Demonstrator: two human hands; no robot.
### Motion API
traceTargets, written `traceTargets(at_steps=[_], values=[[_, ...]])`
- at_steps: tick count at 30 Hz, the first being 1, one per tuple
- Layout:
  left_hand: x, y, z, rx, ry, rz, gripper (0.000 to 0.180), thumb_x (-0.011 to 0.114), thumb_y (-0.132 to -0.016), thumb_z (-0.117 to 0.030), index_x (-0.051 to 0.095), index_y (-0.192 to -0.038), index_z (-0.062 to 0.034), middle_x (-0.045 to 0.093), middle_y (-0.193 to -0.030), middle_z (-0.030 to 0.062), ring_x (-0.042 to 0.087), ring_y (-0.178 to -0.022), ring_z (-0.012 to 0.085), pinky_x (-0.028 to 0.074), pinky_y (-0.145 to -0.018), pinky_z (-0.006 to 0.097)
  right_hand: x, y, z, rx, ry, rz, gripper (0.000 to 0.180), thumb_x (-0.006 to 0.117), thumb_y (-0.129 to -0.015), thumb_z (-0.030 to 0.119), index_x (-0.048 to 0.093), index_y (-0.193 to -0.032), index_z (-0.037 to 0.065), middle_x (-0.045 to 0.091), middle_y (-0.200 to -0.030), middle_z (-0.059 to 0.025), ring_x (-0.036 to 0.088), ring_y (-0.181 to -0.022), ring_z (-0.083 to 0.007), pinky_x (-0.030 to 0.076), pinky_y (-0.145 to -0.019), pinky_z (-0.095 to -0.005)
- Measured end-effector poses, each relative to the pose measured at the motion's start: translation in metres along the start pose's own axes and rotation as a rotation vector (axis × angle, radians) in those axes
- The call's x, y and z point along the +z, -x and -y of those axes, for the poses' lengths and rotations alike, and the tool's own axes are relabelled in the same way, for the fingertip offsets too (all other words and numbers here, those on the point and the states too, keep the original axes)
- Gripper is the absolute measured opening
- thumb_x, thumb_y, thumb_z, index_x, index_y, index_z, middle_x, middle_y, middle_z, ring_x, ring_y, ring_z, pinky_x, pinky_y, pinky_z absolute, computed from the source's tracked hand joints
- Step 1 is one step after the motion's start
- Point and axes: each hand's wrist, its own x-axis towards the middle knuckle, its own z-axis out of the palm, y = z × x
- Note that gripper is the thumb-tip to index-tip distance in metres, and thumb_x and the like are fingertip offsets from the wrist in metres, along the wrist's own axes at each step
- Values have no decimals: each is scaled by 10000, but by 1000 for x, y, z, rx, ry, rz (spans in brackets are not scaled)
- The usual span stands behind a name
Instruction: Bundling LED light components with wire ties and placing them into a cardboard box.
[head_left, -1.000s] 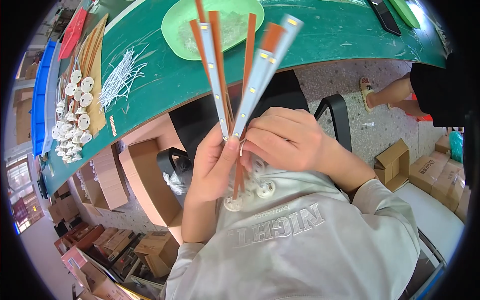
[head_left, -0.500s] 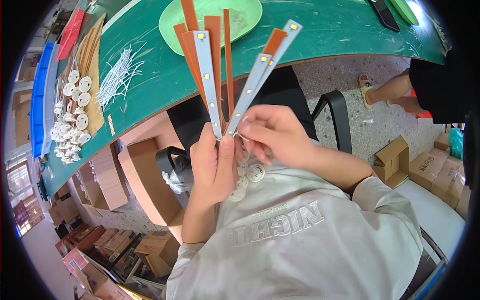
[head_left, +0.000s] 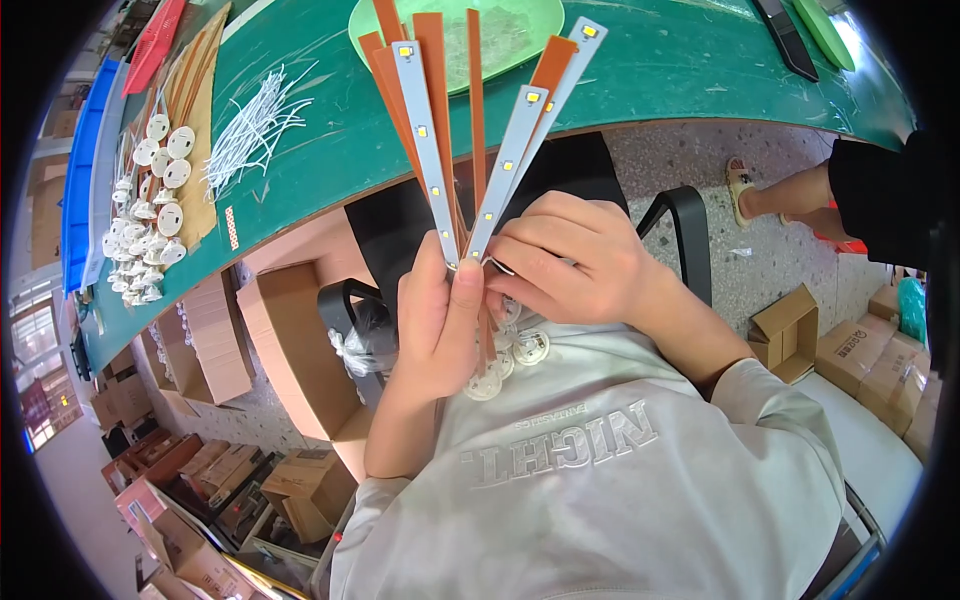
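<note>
A fanned bundle of LED strips [head_left: 428,150], some showing grey faces with yellow LEDs and others orange backs, stands upright in my left hand [head_left: 438,325]. My left thumb presses across the strips' lower ends, the fingers wrapped behind. Close against it on the right, my right hand [head_left: 585,258] is closed in a pinch on a thin white wire tie [head_left: 502,267], a short piece of which shows at the strips' base. Below my hands hang several white round plastic caps [head_left: 530,346], partly hidden by my fingers.
A green worktable [head_left: 330,150] curves ahead, bearing a light green tray [head_left: 530,25], a pile of white ties [head_left: 258,130], and more capped strips [head_left: 150,235] on cardboard. An open carton [head_left: 300,350] and a black chair [head_left: 690,240] stand below. Another person's leg [head_left: 790,192] shows at right.
My right hand has drawn its fingers together beside the strips' base, and less of the white tie shows. The bundle stays in my left hand. The view has shifted slightly.
</note>
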Motion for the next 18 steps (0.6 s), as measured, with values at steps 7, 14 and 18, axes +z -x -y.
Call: traceTargets(at_steps=[7, 14, 18], values=[[-1, 2, -2, -54, -29, 53, 240, 405, -1017, -203, 495, -1001, 19, 571, -624, 38, 526, -488, 77, 400, -447, 224, -2, -2, 10, 170, -217, -28, 147, 712, -740, 25, 626, -845, -32, 604, -727, -92, 557, -552, -187, 439, -453, -269], [4, -2, 5, -6, -108, -31, 214, 416, -1008, -177, 465, -905, 5, 566, -618, 37, 528, -479, 80, 401, -448, 229, 1, 7, 20, 1287, -1416, 2, 142, 599, -900, 110, 627, -874, -26, 616, -753, -82, 559, -566, -154, 438, -483, -264], [2, 4, 3, -88, -59, -85, 243, 423, -1006, -225, 503, -1004, 5, 536, -602, 8, 494, -470, 65, 374, -432, 225, 6, 8, 10, 246, -83, -135, 221, 665, -692, -38, 656, -908, 6, 654, -868, -139, 625, -697, -288, 517, -587, -333]])
